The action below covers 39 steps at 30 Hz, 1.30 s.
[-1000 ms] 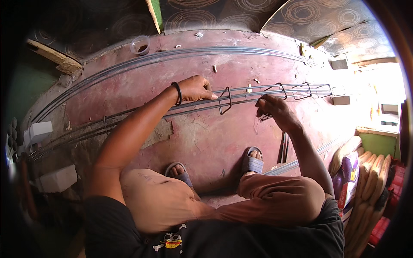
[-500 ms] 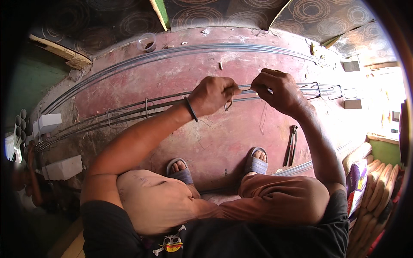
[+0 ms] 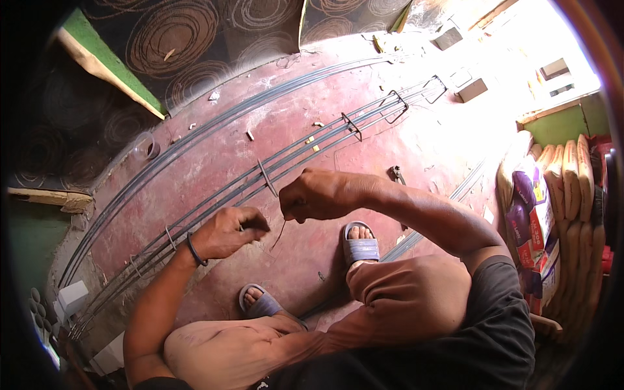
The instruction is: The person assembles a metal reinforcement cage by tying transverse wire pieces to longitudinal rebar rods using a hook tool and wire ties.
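Observation:
My right hand [image 3: 322, 195] is closed in a pinch above the floor, and a thin tie wire [image 3: 279, 235] hangs down from its fingers. Just left of it is my left hand [image 3: 227, 233], its fingers curved and apart, slightly smeared, with no wire visible in them. Both hands are over the near side of a long rebar cage [image 3: 305, 148], made of several steel bars lying on the floor. Bent steel stirrups [image 3: 351, 127] stand around the bars at intervals. A pair of long-handled pincers [image 3: 396, 173] lies partly hidden behind my right forearm.
More long steel rods [image 3: 214, 112] curve along the far side of the reddish floor. A clear plastic cup [image 3: 148, 148] stands near the patterned wall panels. Stacked sacks [image 3: 572, 188] fill the right side. Grey blocks [image 3: 472, 90] sit at the cage's far end; a white block [image 3: 71, 298] is at left.
My view has turned to the right. Both hands came nearer to me; my left hand has let go of the wire, while my right still pinches it.

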Motion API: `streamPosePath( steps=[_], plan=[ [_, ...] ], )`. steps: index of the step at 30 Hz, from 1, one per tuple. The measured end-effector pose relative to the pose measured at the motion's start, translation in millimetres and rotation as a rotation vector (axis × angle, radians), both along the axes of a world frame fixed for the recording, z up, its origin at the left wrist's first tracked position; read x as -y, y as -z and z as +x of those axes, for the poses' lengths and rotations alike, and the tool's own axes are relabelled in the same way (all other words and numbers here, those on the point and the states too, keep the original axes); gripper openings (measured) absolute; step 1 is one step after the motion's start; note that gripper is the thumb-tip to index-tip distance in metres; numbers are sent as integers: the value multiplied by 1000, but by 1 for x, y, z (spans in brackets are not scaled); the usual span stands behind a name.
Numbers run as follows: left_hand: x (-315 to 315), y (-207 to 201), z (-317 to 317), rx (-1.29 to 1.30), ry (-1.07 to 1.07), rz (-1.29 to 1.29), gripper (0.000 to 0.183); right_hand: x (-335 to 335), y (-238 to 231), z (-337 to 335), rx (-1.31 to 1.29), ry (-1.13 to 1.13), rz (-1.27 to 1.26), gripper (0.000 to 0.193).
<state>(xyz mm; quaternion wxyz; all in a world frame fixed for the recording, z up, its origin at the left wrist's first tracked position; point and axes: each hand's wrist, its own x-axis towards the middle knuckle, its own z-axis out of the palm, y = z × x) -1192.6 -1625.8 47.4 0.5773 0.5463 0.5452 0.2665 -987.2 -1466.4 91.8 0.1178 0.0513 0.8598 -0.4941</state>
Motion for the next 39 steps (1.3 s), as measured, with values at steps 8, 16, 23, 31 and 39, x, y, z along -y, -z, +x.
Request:
streamPosePath(
  steps=[8, 16, 23, 31, 39],
  plan=[
    [72, 33, -5, 842, -242, -175, 43, 61, -5, -56, -485, -135, 411, 8],
    [143, 63, -8, 770, -291, 317, 35, 107, -36, -118, 367, -105, -233, 16],
    [170, 99, -12, 780, -1422, 458, 32, 110, 3, -173, -283, -129, 483, 18],
    [166, 118, -36, 113, -1668, 418, 25, 122, 27, -204, -545, -281, 835, 6],
    [170, 120, -23, -180, -1680, 587, 14, 138, 18, -238, -519, -503, 874, 1]
  ],
)
